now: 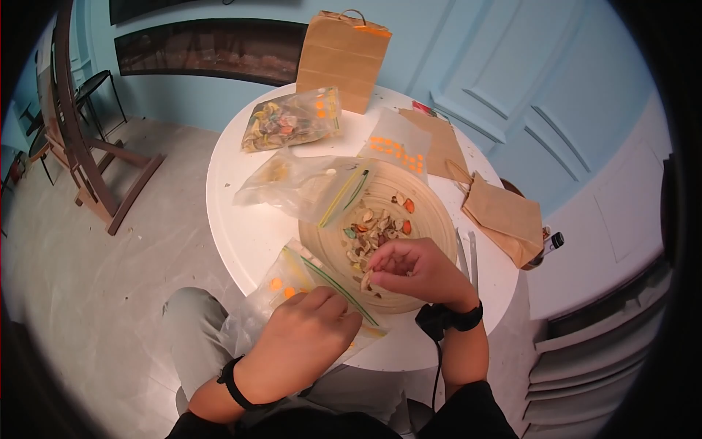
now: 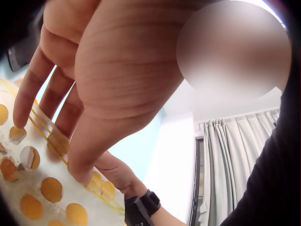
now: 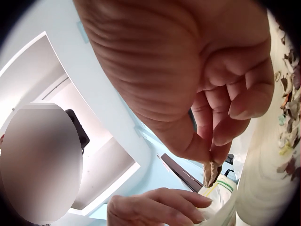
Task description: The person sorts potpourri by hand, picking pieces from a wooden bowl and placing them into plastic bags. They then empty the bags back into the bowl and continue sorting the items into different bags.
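My left hand (image 1: 307, 336) grips the zip edge of a clear bag with orange dots (image 2: 51, 189), thumb on one side and fingers on the other. In the right wrist view, my right hand (image 3: 211, 89) pinches a small shell-like piece (image 3: 211, 173) between thumb and fingertips. That hand (image 1: 420, 271) is over the near part of a round wooden tray (image 1: 431, 212), close to the bag's zip edge. Mixed shell-like pieces (image 1: 373, 230) lie in the tray, with a few orange ones at its right.
Another zip bag (image 1: 285, 183) overlaps the tray's far left. Behind it are a filled bag (image 1: 292, 121) and an upright paper bag (image 1: 344, 62). A folded paper bag (image 1: 504, 216) and metal tongs (image 1: 473, 260) lie on the right of the white table (image 1: 234, 241).
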Motion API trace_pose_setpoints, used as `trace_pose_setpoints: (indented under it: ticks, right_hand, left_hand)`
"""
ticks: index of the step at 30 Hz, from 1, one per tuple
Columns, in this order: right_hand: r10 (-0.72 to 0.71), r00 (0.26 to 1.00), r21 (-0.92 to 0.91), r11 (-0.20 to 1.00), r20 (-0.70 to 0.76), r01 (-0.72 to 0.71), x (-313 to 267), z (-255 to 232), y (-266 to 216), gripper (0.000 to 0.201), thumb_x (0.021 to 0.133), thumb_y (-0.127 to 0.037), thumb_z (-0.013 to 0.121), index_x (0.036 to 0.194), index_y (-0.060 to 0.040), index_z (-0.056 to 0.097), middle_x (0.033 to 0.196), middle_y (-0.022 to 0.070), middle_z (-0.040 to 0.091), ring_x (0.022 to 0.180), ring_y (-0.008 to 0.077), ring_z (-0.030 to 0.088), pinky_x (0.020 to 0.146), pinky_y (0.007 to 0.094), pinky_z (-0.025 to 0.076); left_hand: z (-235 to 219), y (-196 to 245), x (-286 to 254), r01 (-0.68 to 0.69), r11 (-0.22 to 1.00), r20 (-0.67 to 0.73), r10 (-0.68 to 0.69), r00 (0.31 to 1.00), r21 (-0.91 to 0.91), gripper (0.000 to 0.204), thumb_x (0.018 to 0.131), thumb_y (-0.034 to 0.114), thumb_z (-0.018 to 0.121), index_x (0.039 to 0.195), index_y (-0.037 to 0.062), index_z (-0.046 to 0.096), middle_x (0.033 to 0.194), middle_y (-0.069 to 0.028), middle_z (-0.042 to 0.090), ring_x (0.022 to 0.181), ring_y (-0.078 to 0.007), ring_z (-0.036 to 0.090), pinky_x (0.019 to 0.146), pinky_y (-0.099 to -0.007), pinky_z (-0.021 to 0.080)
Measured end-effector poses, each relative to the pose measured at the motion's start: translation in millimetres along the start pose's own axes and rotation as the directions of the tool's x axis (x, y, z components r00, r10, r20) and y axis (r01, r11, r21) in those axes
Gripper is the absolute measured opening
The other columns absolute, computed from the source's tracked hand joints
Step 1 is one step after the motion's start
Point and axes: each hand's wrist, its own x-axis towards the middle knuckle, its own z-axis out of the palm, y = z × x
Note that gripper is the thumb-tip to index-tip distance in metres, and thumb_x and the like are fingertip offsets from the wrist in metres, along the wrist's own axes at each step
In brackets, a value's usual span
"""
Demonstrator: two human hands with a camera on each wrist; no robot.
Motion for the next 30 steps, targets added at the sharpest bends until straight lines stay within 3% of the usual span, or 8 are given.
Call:
trace_pose_setpoints:
  ticks: [4,10,13,16,22,25,28,30]
  right_hand:
    - [0.014,0.999,-0.084,0.996,0.033,-0.012,2,4,-2,0.018,0.088,-0.009,0.08,0.104,-0.0063,0.073,0.081,-0.006,0.07,0.069,0.0001,0.055,0.062,0.0181,0.043]
    - [0.031,0.973,-0.193,0.981,0.23,0.014,3,3,-5,0.017,0.092,-0.016,0.077,0.105,-0.0053,0.076,0.084,-0.0039,0.074,0.068,0.0033,0.059,0.063,0.0203,0.046]
    - [-0.069,0.993,-0.212,0.973,0.093,0.087,4,2,10,0.023,0.096,-0.023,0.072,0.11,-0.0048,0.075,0.087,0.0005,0.074,0.073,0.0052,0.061,0.067,0.0235,0.049]
    - [0.0,0.99,-0.2,0.979,-0.144,-0.029,10,-2,15,0.023,0.098,-0.023,0.07,0.108,-0.0024,0.074,0.086,0.0022,0.074,0.072,0.0065,0.061,0.068,0.0251,0.051]
    - [0.051,0.986,-0.208,0.974,-0.159,-0.084,13,-10,11,0.026,0.097,-0.023,0.069,0.106,0.0015,0.073,0.086,0.0061,0.074,0.072,0.0095,0.064,0.069,0.0268,0.053]
    - [0.053,0.988,-0.422,0.9,-0.148,-0.111,14,-15,-8,0.028,0.095,-0.023,0.071,0.107,0.0018,0.072,0.089,0.0097,0.076,0.074,0.0146,0.068,0.07,0.0293,0.054]
    - [-0.048,0.99,-0.537,0.843,-0.136,-0.033,36,-17,-9,0.029,0.092,-0.024,0.072,0.107,0.0018,0.072,0.091,0.0133,0.075,0.08,0.0223,0.071,0.073,0.0327,0.055]
    - [-0.049,0.995,-0.563,0.827,-0.089,-0.009,57,-15,-1,0.029,0.09,-0.022,0.076,0.108,0.0008,0.072,0.088,0.0115,0.075,0.08,0.0186,0.07,0.074,0.0312,0.055]
  left_hand:
    - [3,2,2,-0.01,1.0,-0.02,0.01,1.0,-0.006,0.018,0.073,0.009,0.071,0.092,0.0095,0.071,0.09,-0.0026,0.067,0.093,-0.022,0.067,0.075,-0.0337,0.057]
    - [3,3,3,-0.026,1.0,-0.038,0.026,0.999,0.008,0.017,0.073,0.009,0.071,0.091,0.0099,0.071,0.091,-0.0024,0.067,0.093,-0.0215,0.067,0.074,-0.0331,0.057]
    - [3,3,2,-0.017,1.0,-0.019,0.018,1.0,0.012,0.017,0.074,0.01,0.071,0.09,0.0103,0.071,0.091,-0.0021,0.067,0.093,-0.0212,0.067,0.073,-0.033,0.057]
    - [2,3,1,-0.009,1.0,-0.007,0.009,1.0,0.01,0.017,0.074,0.01,0.07,0.091,0.0109,0.071,0.091,-0.0018,0.066,0.093,-0.0212,0.067,0.073,-0.033,0.057]
    - [-2,-2,-2,-0.018,1.0,-0.03,0.018,0.999,0.006,0.015,0.074,0.01,0.069,0.09,0.0116,0.07,0.086,-0.0013,0.063,0.088,-0.0209,0.065,0.072,-0.0337,0.056]
    - [-2,-3,-4,-0.022,1.0,-0.051,0.022,0.998,-0.011,0.014,0.074,0.009,0.069,0.088,0.0116,0.07,0.083,-0.0014,0.061,0.085,-0.021,0.064,0.071,-0.0341,0.055]
    - [-2,-1,-4,-0.029,0.999,-0.059,0.027,0.998,-0.032,0.013,0.074,0.008,0.069,0.087,0.0114,0.069,0.081,-0.0017,0.06,0.084,-0.0213,0.063,0.069,-0.0342,0.054]
    - [1,-3,-4,-0.042,0.998,-0.07,0.039,0.997,-0.038,0.011,0.074,0.008,0.069,0.085,0.0112,0.069,0.081,-0.002,0.06,0.083,-0.0216,0.063,0.068,-0.0344,0.054]
